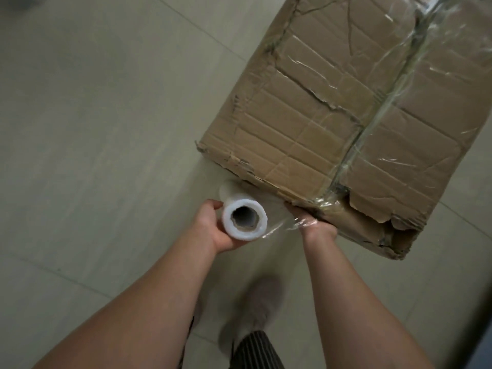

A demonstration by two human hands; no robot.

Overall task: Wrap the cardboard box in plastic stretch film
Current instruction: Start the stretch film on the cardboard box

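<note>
Upper right: cardboard box [359, 115], torn, soft-cornered, 1 film band [372, 115] across. Lower centre: left hand [213, 227] curled round the film roll [245, 217], probably light, stiff, best gripped mid-barrel. Right hand [314, 225] against box's near edge under clingy film [279, 227]; fingers hidden, cannot tell.

floor [106, 115]: pale tiles | shoe [255, 310]: grey, blurred | trouser leg [253, 350]: striped

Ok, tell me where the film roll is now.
Head view, lower centre: the film roll is gripped in the left hand beside the near edge of the cardboard box.
</note>
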